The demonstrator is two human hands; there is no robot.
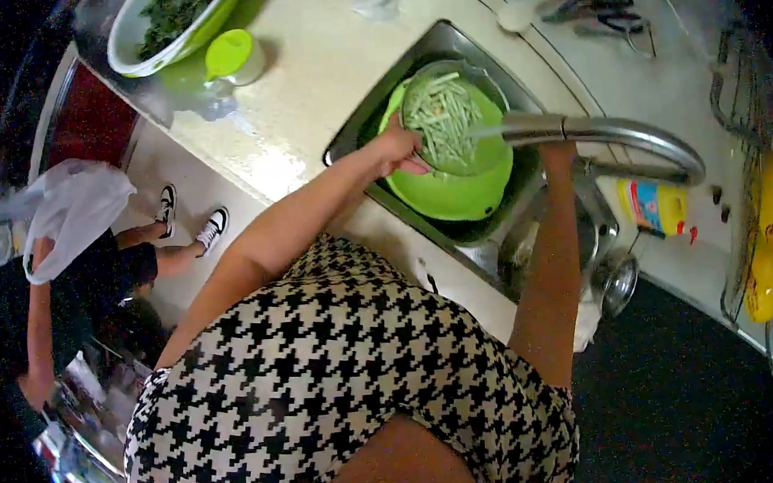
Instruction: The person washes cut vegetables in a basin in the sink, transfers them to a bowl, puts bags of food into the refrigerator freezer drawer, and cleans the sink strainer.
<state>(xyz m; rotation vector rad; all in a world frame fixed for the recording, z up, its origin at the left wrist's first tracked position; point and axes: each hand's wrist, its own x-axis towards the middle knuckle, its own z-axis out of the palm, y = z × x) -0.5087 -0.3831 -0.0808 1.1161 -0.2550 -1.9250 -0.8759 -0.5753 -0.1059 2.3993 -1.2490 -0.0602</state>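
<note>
My left hand (398, 149) grips the near-left rim of a clear bowl (497, 93) with its fingers closed. Cut green beans (444, 118) lie in the bowl under a stream of water. Beneath the bowl is a light green basin (437, 198), set in the left part of the steel sink (343, 140). My right hand (558, 153) is at the faucet (610, 128), mostly hidden behind its spout. Whether those fingers touch the faucet, or are open or closed, does not show.
A bowl of dark leafy greens (170, 24) and a green-lidded container (235, 58) stand at upper left. Right of the sink are a yellow bottle (654, 207) and a metal strainer (619, 285). Scissors (625, 23) lie behind. Another person (62, 297) holds a plastic bag (79, 212).
</note>
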